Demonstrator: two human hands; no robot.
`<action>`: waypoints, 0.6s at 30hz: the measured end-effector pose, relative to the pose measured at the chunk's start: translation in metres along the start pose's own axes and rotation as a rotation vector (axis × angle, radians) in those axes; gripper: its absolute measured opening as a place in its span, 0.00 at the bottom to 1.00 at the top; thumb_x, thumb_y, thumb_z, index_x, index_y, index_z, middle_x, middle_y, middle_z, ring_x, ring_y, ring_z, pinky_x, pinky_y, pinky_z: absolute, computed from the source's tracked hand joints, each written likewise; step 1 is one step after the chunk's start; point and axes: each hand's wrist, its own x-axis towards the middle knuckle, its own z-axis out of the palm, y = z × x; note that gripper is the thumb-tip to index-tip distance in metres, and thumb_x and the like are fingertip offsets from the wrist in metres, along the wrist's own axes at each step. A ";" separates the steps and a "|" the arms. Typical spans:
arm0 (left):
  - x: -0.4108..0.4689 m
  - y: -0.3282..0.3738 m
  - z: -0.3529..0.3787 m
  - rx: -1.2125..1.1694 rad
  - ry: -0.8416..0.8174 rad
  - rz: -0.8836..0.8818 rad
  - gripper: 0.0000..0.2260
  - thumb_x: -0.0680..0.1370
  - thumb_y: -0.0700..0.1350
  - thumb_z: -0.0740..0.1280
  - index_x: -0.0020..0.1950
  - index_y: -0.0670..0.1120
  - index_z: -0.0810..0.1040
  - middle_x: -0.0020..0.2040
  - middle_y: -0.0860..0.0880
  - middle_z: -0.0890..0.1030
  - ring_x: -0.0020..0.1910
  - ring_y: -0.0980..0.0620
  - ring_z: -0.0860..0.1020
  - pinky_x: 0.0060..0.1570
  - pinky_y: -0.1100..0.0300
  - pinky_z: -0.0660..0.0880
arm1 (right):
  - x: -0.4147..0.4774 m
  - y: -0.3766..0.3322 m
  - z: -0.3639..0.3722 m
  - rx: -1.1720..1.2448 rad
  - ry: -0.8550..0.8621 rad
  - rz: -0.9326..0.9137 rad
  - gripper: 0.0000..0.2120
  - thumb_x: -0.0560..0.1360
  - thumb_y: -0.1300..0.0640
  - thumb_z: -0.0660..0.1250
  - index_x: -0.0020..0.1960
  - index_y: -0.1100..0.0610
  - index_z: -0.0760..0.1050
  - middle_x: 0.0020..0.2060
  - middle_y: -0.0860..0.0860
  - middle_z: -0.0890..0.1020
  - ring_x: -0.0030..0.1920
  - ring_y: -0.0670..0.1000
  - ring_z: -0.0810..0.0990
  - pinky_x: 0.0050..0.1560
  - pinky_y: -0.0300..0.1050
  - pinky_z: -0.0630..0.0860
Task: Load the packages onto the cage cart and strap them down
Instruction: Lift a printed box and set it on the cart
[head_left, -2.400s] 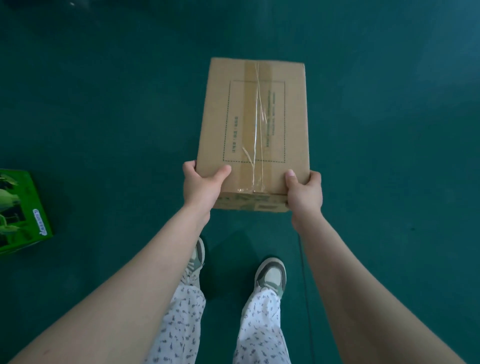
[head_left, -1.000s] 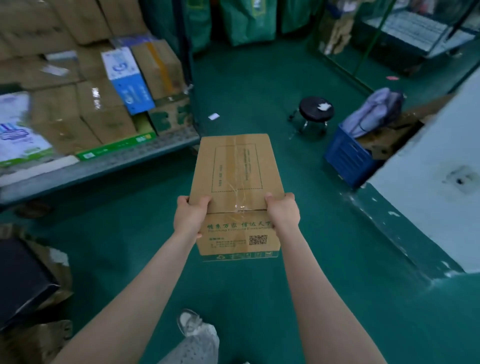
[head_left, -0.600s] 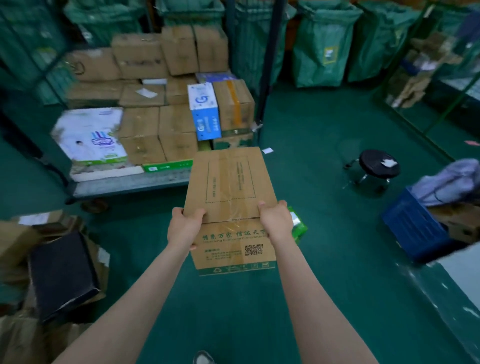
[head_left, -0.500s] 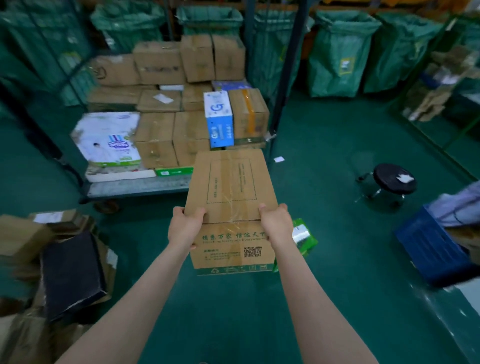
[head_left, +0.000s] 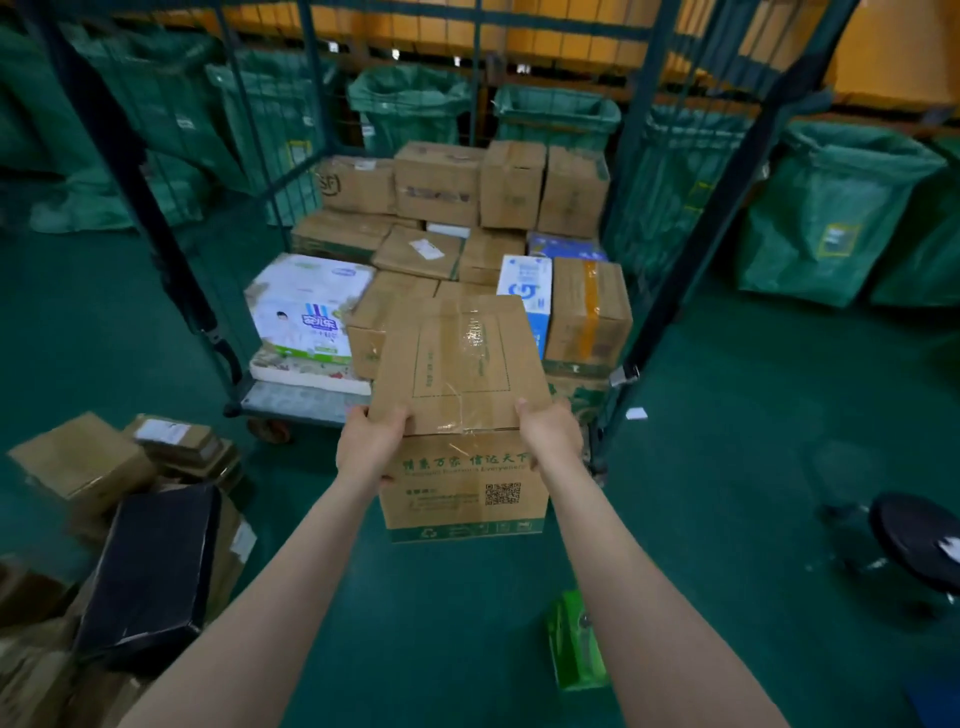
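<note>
I carry a taped brown cardboard box (head_left: 460, 374) with green print and a QR code on its near face. My left hand (head_left: 368, 448) grips its near left corner and my right hand (head_left: 550, 435) grips the near right corner. The box hangs in the air just in front of the cage cart (head_left: 298, 399), whose open side faces me. On the cart lie several packages: brown cartons (head_left: 435, 182) stacked at the back, a white printed pack (head_left: 306, 306) at the front left and a blue and white box (head_left: 527, 291) at the right.
Loose packages, among them a black one (head_left: 150, 566), lie on the green floor at my left. A small green pack (head_left: 576, 642) lies on the floor under my right arm. A black stool (head_left: 914, 545) stands at the right. Green sacks (head_left: 831, 218) line the back.
I turned from the bare floor toward the cage cart and walked up to it with the box held in both hands. The cart now fills the middle of the view.
</note>
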 end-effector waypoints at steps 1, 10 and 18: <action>0.005 0.003 0.002 -0.010 0.017 -0.005 0.17 0.74 0.53 0.64 0.58 0.48 0.65 0.53 0.46 0.75 0.52 0.42 0.77 0.49 0.43 0.79 | 0.008 -0.005 0.001 0.007 -0.011 -0.012 0.27 0.79 0.46 0.59 0.72 0.60 0.60 0.66 0.58 0.71 0.59 0.60 0.77 0.53 0.53 0.77; 0.070 0.040 0.020 -0.070 0.141 -0.057 0.18 0.74 0.53 0.65 0.58 0.47 0.65 0.53 0.46 0.75 0.53 0.41 0.76 0.49 0.42 0.78 | 0.083 -0.064 0.017 -0.075 -0.116 -0.091 0.31 0.81 0.49 0.57 0.77 0.61 0.50 0.72 0.58 0.64 0.65 0.60 0.72 0.59 0.50 0.74; 0.165 0.073 0.002 -0.075 0.141 -0.019 0.19 0.75 0.52 0.64 0.61 0.46 0.65 0.54 0.46 0.74 0.51 0.42 0.75 0.46 0.46 0.78 | 0.135 -0.128 0.069 -0.042 -0.115 -0.075 0.30 0.81 0.49 0.57 0.77 0.60 0.49 0.75 0.57 0.58 0.69 0.59 0.68 0.60 0.49 0.72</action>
